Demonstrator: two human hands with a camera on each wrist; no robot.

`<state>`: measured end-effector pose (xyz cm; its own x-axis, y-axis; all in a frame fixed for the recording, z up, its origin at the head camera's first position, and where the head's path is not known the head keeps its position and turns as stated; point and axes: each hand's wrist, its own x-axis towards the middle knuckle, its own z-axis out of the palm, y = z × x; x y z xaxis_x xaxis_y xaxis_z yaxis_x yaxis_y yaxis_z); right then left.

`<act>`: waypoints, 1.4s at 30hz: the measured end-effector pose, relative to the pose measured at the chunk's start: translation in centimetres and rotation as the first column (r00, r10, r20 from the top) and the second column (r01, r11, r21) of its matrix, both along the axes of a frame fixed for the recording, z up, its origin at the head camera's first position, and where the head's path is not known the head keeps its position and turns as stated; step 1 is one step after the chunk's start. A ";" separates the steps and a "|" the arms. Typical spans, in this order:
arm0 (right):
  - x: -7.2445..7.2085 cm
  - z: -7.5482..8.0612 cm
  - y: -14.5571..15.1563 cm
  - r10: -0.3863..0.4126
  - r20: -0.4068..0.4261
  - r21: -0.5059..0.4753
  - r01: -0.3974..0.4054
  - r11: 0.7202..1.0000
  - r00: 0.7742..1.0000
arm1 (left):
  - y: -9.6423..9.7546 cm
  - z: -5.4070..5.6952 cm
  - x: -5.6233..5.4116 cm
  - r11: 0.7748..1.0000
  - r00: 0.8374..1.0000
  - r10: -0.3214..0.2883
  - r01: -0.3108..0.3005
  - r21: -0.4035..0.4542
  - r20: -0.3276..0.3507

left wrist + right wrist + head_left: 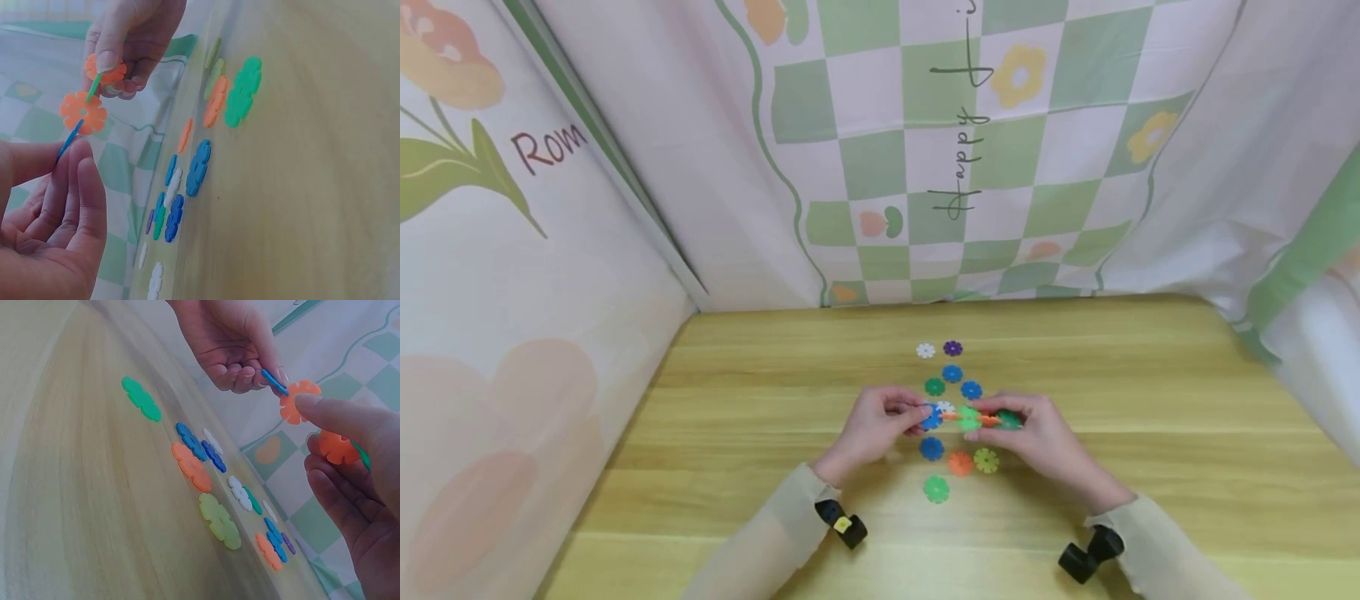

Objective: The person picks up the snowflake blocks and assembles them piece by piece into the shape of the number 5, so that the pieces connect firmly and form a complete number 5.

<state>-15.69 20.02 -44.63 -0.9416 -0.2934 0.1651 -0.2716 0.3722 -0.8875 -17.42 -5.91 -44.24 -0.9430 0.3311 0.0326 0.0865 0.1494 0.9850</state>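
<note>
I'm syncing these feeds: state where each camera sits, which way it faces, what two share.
Head: worn on the head, facing forward and down over the table to the checked curtain; left hand, right hand and sleeves show.
Left wrist: on the left wrist, facing the linked flower discs; left hand near, lower left, right hand beyond, top.
Right wrist: on the right wrist, facing them from the other side; right hand near, left hand beyond.
Both wrist views share the hands, linked flower discs and loose bright green disc.
</note>
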 end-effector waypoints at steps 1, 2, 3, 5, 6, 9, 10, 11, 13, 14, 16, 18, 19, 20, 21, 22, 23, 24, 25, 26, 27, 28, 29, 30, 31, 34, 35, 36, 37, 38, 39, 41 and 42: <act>0.0 0.0 0.0 0.005 0.000 0.002 -0.005 1.000 1.000 | 0.0 0.0 0.0 1.000 1.000 0.000 0.000 0.001 0.001; 0.0 0.0 0.0 0.006 0.000 0.004 -0.006 1.000 1.000 | 0.0 0.0 0.0 1.000 1.000 -0.001 0.001 0.004 0.002; 0.0 0.0 0.0 0.003 0.002 0.007 -0.003 1.000 1.000 | 0.0 -0.1 0.0 1.000 1.000 -0.003 0.003 0.004 0.003; 0.0 0.1 0.0 -0.013 0.013 0.014 0.013 1.000 1.000 | 0.1 -0.1 -0.1 1.000 1.000 -0.004 0.004 0.006 0.007; 0.0 0.2 0.0 -0.022 0.017 0.021 0.021 1.000 1.000 | 0.1 -0.1 -0.2 1.000 1.000 -0.004 0.004 0.006 0.009; 0.0 0.4 0.0 -0.040 0.027 0.034 0.039 0.999 0.999 | 0.1 -0.1 -0.3 1.000 1.000 0.001 -0.001 0.008 0.020; 0.0 0.5 -0.1 -0.042 0.029 0.037 0.041 0.998 0.999 | 0.1 -0.1 -0.4 1.000 1.000 0.003 -0.004 0.011 0.024; 0.0 0.6 -0.1 -0.041 0.025 0.043 0.040 0.998 0.999 | 0.1 0.0 -0.4 1.000 1.000 0.004 -0.005 0.014 0.028; 0.0 0.6 -0.1 -0.038 0.030 0.043 0.037 0.998 0.999 | 0.0 0.0 -0.4 1.000 0.999 0.004 -0.004 0.016 0.037; 0.0 0.6 -0.1 -0.038 0.032 0.042 0.037 0.998 0.999 | 0.0 0.0 -0.4 1.000 0.999 0.002 -0.002 0.017 0.039; 0.0 0.5 -0.1 -0.037 0.033 0.048 0.035 0.998 0.999 | -0.1 -0.1 -0.4 1.000 0.999 -0.003 0.002 0.023 0.041; 0.0 0.5 -0.2 -0.028 0.034 0.047 0.027 0.999 0.999 | -0.1 -0.1 -0.4 1.000 0.999 -0.005 0.004 0.029 0.040; 0.0 0.5 -0.2 -0.022 0.036 0.041 0.021 0.999 0.999 | -0.1 -0.2 -0.4 1.000 0.999 -0.006 0.004 0.030 0.041; 0.0 0.5 -0.3 -0.014 0.043 0.033 0.013 0.999 0.999 | -0.1 -0.2 -0.4 0.999 0.999 -0.008 0.007 0.031 0.040; 0.0 0.5 -0.3 -0.005 0.051 0.022 0.004 1.000 0.999 | -0.1 -0.2 -0.4 0.999 0.999 -0.011 0.009 0.033 0.041; 0.0 0.5 -0.4 0.001 0.061 0.009 -0.002 1.000 0.998 | -0.1 -0.3 -0.5 0.999 0.999 -0.013 0.012 0.034 0.042; 0.0 0.4 -0.4 0.006 0.070 -0.002 -0.006 1.000 0.998 | -0.1 -0.3 -0.5 0.999 0.999 -0.016 0.014 0.031 0.044; 0.0 0.4 -0.4 0.010 0.078 -0.012 -0.009 1.000 0.997 | 0.0 -0.4 -0.5 0.999 0.999 -0.017 0.016 0.030 0.045; 0.0 0.4 -0.4 0.011 0.086 -0.020 -0.009 1.000 0.996 | 0.0 -0.4 -0.5 0.999 0.999 -0.019 0.018 0.029 0.046; 0.0 0.4 -0.4 0.011 0.091 -0.026 -0.008 1.000 0.996 | 0.0 -0.4 -0.5 0.999 0.999 -0.021 0.020 0.030 0.046; -0.1 0.3 -0.4 0.009 0.089 -0.028 -0.006 1.000 0.996 | 0.1 -0.4 -0.5 0.999 0.999 -0.021 0.019 0.030 0.046; -0.1 0.3 -0.5 0.008 0.084 -0.028 -0.006 1.000 0.996 | 0.1 -0.4 -0.4 0.999 0.999 -0.019 0.017 0.032 0.046; -0.1 0.2 -0.5 0.010 0.075 -0.029 -0.008 1.000 0.997 | 0.2 -0.4 -0.4 0.999 0.999 -0.017 0.016 0.034 0.047; -0.1 0.2 -0.5 0.013 0.069 -0.034 -0.011 0.999 0.998 | 0.2 -0.4 -0.4 0.999 0.999 -0.015 0.014 0.036 0.048; -0.1 0.1 -0.5 0.015 0.065 -0.041 -0.013 0.999 0.998 | 0.2 -0.4 -0.4 0.999 0.999 -0.014 0.012 0.036 0.050; -0.1 0.1 -0.6 0.029 0.050 -0.074 -0.025 0.997 0.998 | 0.3 -0.3 -0.4 0.999 0.998 -0.009 0.007 0.036 0.059; -0.1 0.1 -0.6 0.034 0.044 -0.087 -0.030 0.996 0.998 | 0.3 -0.3 -0.3 0.999 0.998 -0.008 0.006 0.033 0.061; 0.0 0.2 -0.7 0.040 0.037 -0.101 -0.036 0.994 0.999 | 0.3 -0.2 -0.3 0.999 0.998 -0.008 0.006 0.032 0.063; 0.0 0.2 -0.7 0.044 0.029 -0.110 -0.040 0.993 0.999 | 0.3 -0.2 -0.3 0.999 0.998 -0.007 0.005 0.032 0.063; 0.0 0.2 -0.8 0.045 0.019 -0.117 -0.043 0.992 0.999 | 0.3 -0.1 -0.3 1.000 0.998 -0.007 0.005 0.030 0.062; 0.1 0.3 -0.9 0.046 0.008 -0.121 -0.044 0.992 0.999 | 0.3 -0.1 -0.3 1.000 0.998 -0.008 0.006 0.028 0.060; 0.1 0.3 -1.0 0.042 -0.001 -0.124 -0.042 0.991 0.999 | 0.2 -0.1 -0.2 1.000 0.998 -0.009 0.008 0.023 0.055; 0.1 0.3 -1.1 0.036 -0.001 -0.123 -0.036 0.992 0.999 | 0.2 -0.1 -0.3 1.000 0.999 -0.010 0.009 0.021 0.051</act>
